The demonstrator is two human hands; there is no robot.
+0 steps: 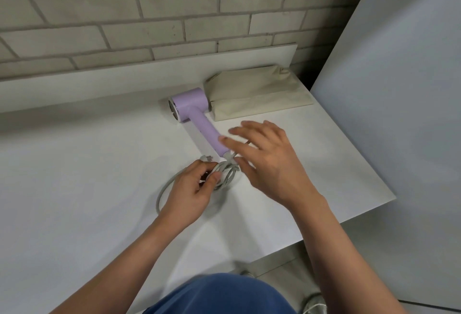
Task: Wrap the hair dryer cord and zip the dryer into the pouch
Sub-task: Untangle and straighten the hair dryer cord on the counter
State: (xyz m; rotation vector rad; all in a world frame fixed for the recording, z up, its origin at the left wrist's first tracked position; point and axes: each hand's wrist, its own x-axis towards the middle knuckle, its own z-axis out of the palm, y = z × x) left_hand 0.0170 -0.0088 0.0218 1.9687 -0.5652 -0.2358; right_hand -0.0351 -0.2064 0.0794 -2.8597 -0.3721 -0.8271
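Blue cloth [219,293] over the person's lap fills the bottom edge, closest of all. Beyond it spreads the white table [74,164], set against a grey brick wall [124,14], with a pale panel [399,89] leaning in on the right. At the table's far right corner the beige pouch [254,94] lies flat, by the wall. Just left of it, touching or nearly so, the lilac hair dryer [197,116] lies on its side, its metal-ringed end facing left and its handle pointing toward the person.

The right hand [269,164] is spread wide above the handle's lower end, fingers straight and a little blurred, grasping nothing (whether they brush the handle cannot be told). The left hand [192,194] sits just beside it, fingers and thumb curled round a small coil of the grey cord [225,176] at the foot of the handle. One loose loop of cord swings out left past the wrist. The plug [207,158] rests on the table just above the left fingers.
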